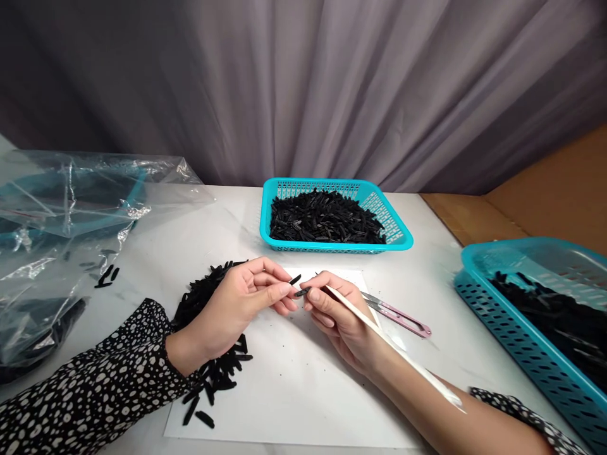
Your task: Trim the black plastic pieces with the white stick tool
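Inspection, apparently: left hand tightly pinches a black strip, right hand clasps another strip and a white tool; next needs steady control.

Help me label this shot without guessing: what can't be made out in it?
All in the head view:
Snips: part of the blades, behind the right hand.
White strip: its upper end, hidden by that hand.
Black pile: the part behind the left hand and sleeve.
Basket at right: its right side, cut off by the right edge.
Blue shape at left: blurred by the clear bag, cut by the left edge.
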{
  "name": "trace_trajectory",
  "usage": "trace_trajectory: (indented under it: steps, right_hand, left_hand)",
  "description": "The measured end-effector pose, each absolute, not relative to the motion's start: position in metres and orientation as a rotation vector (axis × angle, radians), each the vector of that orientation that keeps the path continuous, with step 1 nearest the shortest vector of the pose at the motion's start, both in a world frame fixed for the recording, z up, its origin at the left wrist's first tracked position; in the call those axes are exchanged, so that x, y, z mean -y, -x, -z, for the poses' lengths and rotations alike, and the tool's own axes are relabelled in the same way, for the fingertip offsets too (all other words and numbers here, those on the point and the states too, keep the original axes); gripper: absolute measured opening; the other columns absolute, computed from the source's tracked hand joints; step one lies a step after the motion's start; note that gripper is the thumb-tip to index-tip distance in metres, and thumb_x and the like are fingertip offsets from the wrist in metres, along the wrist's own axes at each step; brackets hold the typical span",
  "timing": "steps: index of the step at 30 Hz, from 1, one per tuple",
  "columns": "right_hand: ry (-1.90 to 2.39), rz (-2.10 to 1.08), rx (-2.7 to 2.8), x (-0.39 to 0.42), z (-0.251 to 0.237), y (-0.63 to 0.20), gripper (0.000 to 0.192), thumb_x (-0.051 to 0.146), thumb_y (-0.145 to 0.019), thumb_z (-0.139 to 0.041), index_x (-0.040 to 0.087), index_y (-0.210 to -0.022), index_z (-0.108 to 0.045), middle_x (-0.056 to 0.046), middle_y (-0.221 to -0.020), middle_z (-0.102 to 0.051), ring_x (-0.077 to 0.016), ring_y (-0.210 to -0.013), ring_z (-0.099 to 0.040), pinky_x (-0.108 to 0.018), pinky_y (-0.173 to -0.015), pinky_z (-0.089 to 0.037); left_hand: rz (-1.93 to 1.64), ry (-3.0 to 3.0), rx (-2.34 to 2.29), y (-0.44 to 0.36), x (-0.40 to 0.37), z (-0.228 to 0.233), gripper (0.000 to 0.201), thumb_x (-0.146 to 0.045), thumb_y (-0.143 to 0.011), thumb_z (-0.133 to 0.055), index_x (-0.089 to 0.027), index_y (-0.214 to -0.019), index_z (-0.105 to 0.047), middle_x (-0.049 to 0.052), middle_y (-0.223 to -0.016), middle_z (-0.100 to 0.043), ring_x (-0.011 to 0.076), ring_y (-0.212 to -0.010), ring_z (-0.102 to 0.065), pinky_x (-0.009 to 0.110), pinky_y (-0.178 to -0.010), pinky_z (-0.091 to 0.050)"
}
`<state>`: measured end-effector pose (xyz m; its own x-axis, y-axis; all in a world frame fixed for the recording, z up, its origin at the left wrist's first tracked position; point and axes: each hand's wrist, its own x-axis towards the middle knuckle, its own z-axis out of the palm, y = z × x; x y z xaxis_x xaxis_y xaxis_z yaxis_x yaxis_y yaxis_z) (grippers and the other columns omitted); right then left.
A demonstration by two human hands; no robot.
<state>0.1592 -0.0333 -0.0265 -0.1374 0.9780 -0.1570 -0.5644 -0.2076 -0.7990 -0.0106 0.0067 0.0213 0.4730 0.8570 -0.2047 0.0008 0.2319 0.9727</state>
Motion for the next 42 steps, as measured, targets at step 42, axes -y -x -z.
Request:
trace_trajectory:
  steps: [42]
  right_hand:
    - [1.136,-1.528,0.929,0.028,0.001,-0.164,0.036,0.051,-0.070,-0.080,0.016,-0.074,-0.069,0.009,-0.050,-0.026,-0.0069,-0.048,-0.016,-0.026,-0.047,-0.012]
  left_hand:
    - [-0.812,-1.710,-1.035,0.012,-0.002,-0.022,0.007,-0.020,-0.081,-0.071,-0.016,-0.075,-0.069,-0.001,-0.073,-0.071,0.0089,-0.066,-0.062,0.018,-0.062,-0.050]
